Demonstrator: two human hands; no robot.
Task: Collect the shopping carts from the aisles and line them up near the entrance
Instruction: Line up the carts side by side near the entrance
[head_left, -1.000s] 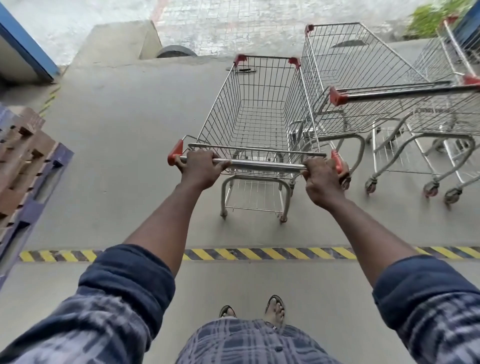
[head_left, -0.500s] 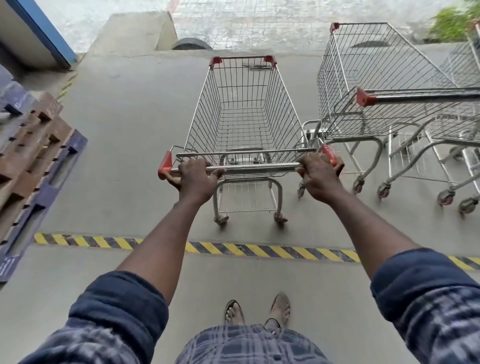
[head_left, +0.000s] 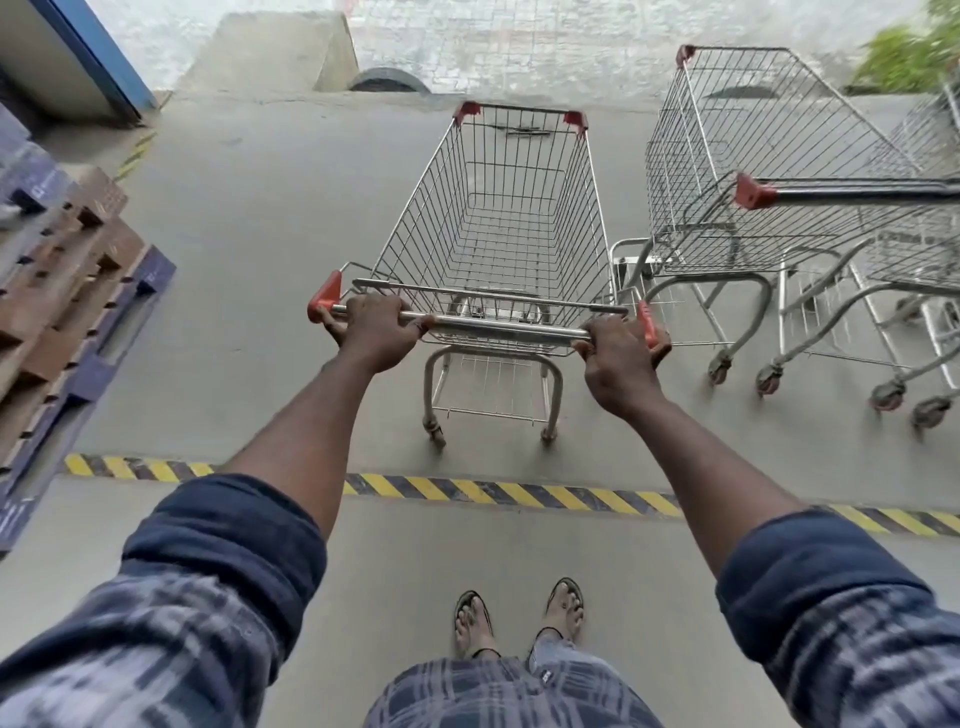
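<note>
Both of our hands are clamping the metal handlebar (head_left: 498, 326) of an empty wire shopping cart (head_left: 498, 223): our left hand (head_left: 378, 332) is wrapping around it near the red end cap at ten o'clock, and our right hand (head_left: 618, 358) is closing around it near the red cap at two o'clock. That cart is standing straight ahead at twelve o'clock on the concrete floor (head_left: 249, 249), beyond the yellow-and-black hazard stripe (head_left: 519, 491) crossing in front of our sandalled feet. At two o'clock, parked carts (head_left: 769, 171) are sitting nested together, just beside ours but apart from it. At nine o'clock, stacked pallets (head_left: 67, 291) are lying along the left edge.
</note>
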